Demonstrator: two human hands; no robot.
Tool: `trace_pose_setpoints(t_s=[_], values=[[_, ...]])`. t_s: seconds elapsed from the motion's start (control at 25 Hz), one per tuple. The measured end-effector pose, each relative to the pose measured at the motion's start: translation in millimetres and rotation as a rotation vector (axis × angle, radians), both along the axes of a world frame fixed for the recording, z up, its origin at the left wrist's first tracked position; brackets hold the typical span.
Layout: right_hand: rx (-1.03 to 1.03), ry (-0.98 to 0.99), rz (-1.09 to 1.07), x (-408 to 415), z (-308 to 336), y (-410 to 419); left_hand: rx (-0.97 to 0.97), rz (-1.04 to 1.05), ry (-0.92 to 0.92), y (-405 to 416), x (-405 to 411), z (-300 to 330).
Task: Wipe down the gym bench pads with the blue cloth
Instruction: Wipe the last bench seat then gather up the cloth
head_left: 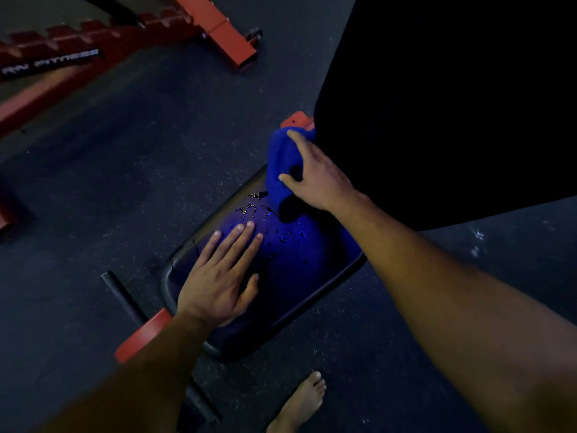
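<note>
Head view: the right hand's (315,179) grip is curled over the blue cloth (282,157), thumb and fingers pinching the bunched fabric. The cloth sits at about 12 o'clock from the seat pad (281,276), at the gap where that pad meets the raised back pad (437,104), which fills the 1 to 3 o'clock part of the frame. The left hand (218,276) has no grip on anything; it lies flat on the seat pad with fingers straight and close together, toward 7 o'clock from the cloth. The pad surface shows a blue sheen and small wet-looking droplets near the fingertips.

Counted: two hands, one cloth, two pads on this bench. One bare foot (299,401) stands on the dark speckled floor (125,182) at 6 o'clock. A second red bench frame (125,35) lies at 10 to 11 o'clock, well apart. A red bracket (295,118) shows just above the cloth. No containers are visible.
</note>
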State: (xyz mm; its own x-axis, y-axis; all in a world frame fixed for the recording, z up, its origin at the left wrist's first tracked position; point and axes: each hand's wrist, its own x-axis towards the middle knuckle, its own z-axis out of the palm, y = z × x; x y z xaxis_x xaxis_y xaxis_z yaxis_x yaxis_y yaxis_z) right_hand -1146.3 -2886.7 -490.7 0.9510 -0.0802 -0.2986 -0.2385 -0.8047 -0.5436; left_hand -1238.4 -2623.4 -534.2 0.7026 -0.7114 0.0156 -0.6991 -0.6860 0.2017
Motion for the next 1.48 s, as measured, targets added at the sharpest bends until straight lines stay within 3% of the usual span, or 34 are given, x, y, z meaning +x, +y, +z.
trace_pose_setpoints(t_s=[0.4, 0.56, 0.76, 0.92, 1.08, 1.28, 1.48], values=[[-0.005, 0.082, -0.170, -129, 27, -28, -0.015, -0.007, 0.021, 2, 0, -1], [0.081, 0.172, -0.353, -161, 38, -41, -0.018, -0.002, 0.027, 1, 1, -1], [0.114, 0.015, -0.158, -64, 23, -2, -0.026, -0.009, 0.014, 1, 0, -2], [0.124, 0.071, -0.177, 20, 13, 2, -0.041, -0.002, 0.016, 1, -1, -3], [0.137, 0.107, -0.159, -56, 24, -22, -0.037, 0.002, 0.022, 2, 0, -1], [0.166, 0.118, -0.308, -153, 24, -44, -0.037, 0.000, 0.032, 3, 1, -2], [0.145, 0.203, -0.421, -180, 52, -42, -0.038, -0.002, 0.046, 2, 0, -3]])
